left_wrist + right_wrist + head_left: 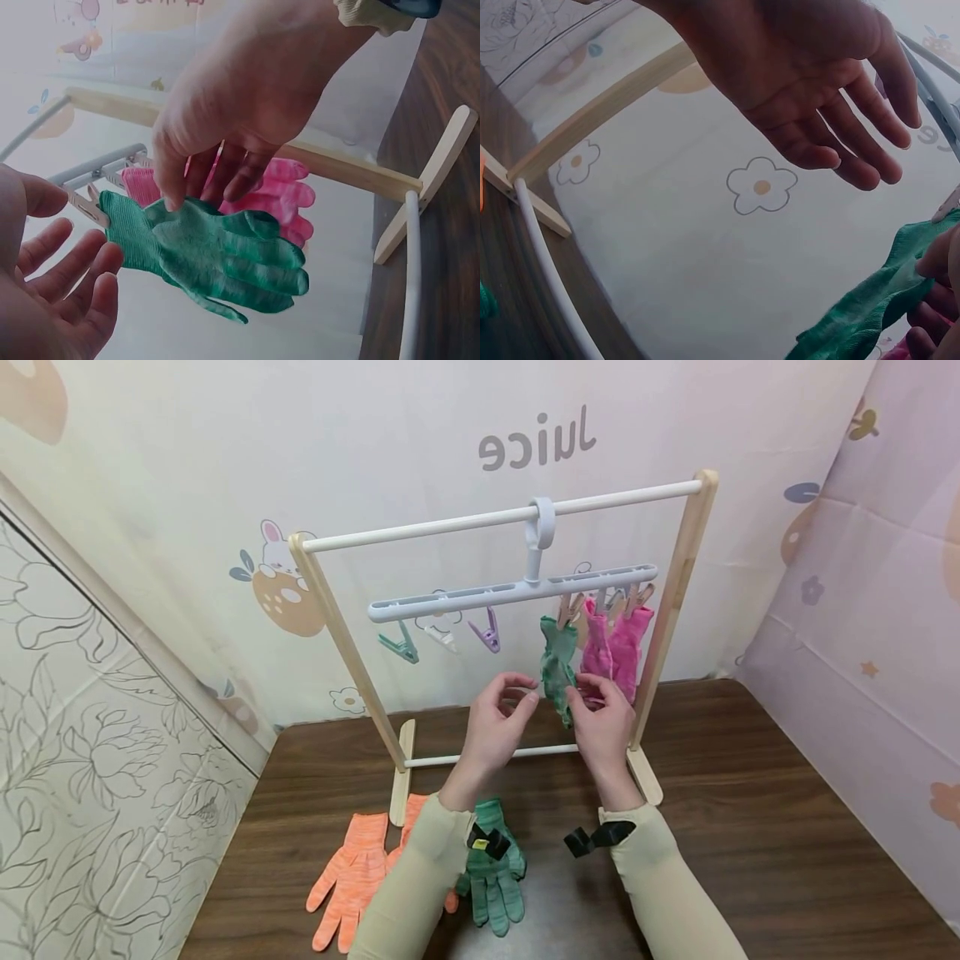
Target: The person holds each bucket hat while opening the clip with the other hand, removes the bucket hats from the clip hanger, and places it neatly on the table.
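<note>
A green glove (pixel 558 668) hangs by its cuff from a beige clothespin (pixel 566 610) on a grey-blue clip hanger (pixel 517 591). My right hand (pixel 603 714) pinches the glove's edge between thumb and fingers, which shows plainly in the left wrist view, where that hand (pixel 247 97) comes from above. On the other side of the glove is my left hand (pixel 498 718), fingers loosely bent and holding nothing. The right wrist view shows this hand (pixel 810 97) apart from the green fabric (pixel 870 300). Pink gloves (pixel 622 647) hang beside the green one.
A wooden rack with a white top rod (pixel 427 529) carries the hanger. Teal (pixel 401 643), white (pixel 441 637) and purple clothespins (pixel 487 631) hang at its left. Orange gloves (pixel 352 877) and another green glove (pixel 495 885) lie on the brown table (pixel 787 827), partly behind my left sleeve.
</note>
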The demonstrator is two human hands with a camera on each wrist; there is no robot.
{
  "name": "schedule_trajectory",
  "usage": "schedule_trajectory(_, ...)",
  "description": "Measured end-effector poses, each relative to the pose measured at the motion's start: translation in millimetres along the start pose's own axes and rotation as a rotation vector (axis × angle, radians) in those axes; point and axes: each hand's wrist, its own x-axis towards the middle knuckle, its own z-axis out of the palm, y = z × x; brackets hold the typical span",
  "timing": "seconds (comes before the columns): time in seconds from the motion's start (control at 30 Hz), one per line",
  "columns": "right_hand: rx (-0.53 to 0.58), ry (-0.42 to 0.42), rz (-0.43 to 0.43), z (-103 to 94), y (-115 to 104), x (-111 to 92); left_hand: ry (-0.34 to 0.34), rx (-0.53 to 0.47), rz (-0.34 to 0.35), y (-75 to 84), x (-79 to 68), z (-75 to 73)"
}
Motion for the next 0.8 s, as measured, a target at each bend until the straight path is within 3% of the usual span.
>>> schedule_trajectory(0.53, 0.01, -0.005, -0.039, -3.2, 5, -5, 0.048, -0.084, 0.014, 0.0, 35.1, -4.6)
schedule_trajectory(0.8, 0.01, -0.003, -0.055, -2.0, 2, -11, 0.169, -0.045, 0.074, 12.7, 44.5, 12.5)
